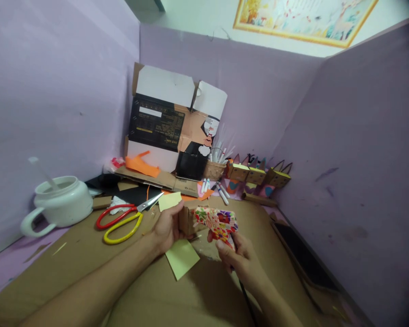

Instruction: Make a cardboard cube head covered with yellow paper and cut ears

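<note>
Evidently held in 2 hands, over a flat brown cardboard mat (177, 304): in the left hand (168, 227), clasped between thumb and fingers, a small folded brown cardboard piece (185, 221); in the right hand (240, 254), curled about the handle, a flower-patterned, multicoloured glue gun (211, 222), aimed at the cardboard. Probably light, stiff yet crushable for the former; best pinched by outer walls, back from likely heat. Probably heavier, harder for the latter; best gripped low.

The scissors (141, 209) have shiny metal blades (151, 201) and smooth plastic handles (117, 242). Right of them, the glue gun (214, 221) looks plastic and smooth, the cardboard piece (184, 220) matt; left, the mug (70, 206) is glossy.
</note>
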{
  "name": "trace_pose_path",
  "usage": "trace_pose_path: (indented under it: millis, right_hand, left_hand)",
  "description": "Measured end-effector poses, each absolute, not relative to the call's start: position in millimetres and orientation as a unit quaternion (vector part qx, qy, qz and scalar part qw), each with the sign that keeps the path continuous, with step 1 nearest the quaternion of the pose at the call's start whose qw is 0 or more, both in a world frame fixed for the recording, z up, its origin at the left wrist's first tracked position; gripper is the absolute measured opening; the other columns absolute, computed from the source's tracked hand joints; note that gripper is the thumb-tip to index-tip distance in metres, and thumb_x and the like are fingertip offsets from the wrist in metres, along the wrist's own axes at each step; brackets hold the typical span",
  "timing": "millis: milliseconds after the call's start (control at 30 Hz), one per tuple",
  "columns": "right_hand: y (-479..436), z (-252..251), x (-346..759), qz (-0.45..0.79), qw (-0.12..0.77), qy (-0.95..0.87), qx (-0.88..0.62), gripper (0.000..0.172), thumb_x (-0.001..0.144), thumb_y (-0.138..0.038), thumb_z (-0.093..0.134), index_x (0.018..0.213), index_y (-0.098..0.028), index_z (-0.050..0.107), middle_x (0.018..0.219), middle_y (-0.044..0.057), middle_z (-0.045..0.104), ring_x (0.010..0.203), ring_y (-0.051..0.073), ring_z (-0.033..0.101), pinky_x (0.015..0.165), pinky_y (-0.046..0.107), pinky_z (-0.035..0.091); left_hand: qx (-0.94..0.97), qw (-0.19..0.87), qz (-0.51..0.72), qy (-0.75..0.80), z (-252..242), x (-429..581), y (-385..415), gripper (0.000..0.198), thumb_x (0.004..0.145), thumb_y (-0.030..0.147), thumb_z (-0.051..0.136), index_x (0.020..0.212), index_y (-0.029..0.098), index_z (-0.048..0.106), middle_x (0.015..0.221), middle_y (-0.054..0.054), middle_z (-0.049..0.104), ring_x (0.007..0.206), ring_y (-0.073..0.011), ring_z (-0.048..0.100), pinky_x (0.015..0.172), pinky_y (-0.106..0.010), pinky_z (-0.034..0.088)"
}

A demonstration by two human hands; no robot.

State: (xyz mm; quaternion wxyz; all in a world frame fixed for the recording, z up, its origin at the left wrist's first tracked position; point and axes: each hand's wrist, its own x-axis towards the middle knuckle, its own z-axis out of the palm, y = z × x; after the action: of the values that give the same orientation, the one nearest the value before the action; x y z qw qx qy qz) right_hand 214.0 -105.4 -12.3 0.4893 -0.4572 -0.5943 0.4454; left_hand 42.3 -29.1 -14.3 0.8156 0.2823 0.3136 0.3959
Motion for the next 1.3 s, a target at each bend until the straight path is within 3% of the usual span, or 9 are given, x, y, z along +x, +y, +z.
trace_pose_path:
  millis: [567, 933, 1100, 1300]
  right_hand:
    - [-104.4, -13.3, 215.0, 0.434, 0.48, -0.604, -0.465, 0.029, 0.074, -0.046, 0.058, 0.079, -0.017, 0.058, 0.047, -0.007, 0.038, 0.039, 0.008, 0.031, 0.039, 0.021, 0.026]
    - [-103.7, -14.8, 214.6, 0.437, 0.481, -0.591, -0.477, 0.028, 0.07, -0.043, 0.062, 0.079, -0.017, 0.06, 0.056, -0.002, 0.048, 0.046, 0.01, 0.039, 0.042, 0.021, 0.031]
    - [-103.6, -14.6, 214.0, 0.443, 0.484, -0.589, -0.472, 0.026, 0.069, -0.042, 0.063, 0.078, -0.017, 0.06, 0.052, -0.003, 0.046, 0.045, 0.01, 0.038, 0.041, 0.021, 0.03]
    - [-103.8, -15.2, 213.8, 0.439, 0.482, -0.594, -0.472, 0.023, 0.069, -0.039, 0.062, 0.075, -0.017, 0.059, 0.053, -0.004, 0.045, 0.044, 0.009, 0.036, 0.041, 0.021, 0.029]
  left_hand:
    - [0.268, 0.812, 0.406, 0.324, -13.5, 42.6, -29.4, 0.032, 0.084, 0.039, 0.045, 0.081, 0.012, 0.062, 0.068, -0.008, 0.067, 0.058, -0.0183, 0.062, 0.051, -0.03, 0.05]
    - [0.287, 0.801, 0.414, 0.322, -13.9, 39.8, -25.4, 0.036, 0.084, 0.041, 0.045, 0.1, 0.013, 0.061, 0.083, -0.01, 0.069, 0.059, -0.0193, 0.064, 0.051, -0.031, 0.051]
    - [0.281, 0.803, 0.417, 0.318, -15.0, 38.5, -24.3, 0.035, 0.083, 0.04, 0.046, 0.099, 0.012, 0.061, 0.074, -0.009, 0.068, 0.055, -0.0194, 0.063, 0.051, -0.032, 0.051]
    - [0.276, 0.795, 0.437, 0.317, -13.7, 37.2, -22.6, 0.037, 0.084, 0.039, 0.045, 0.109, 0.015, 0.057, 0.083, -0.01, 0.068, 0.061, -0.0197, 0.063, 0.052, -0.034, 0.053]
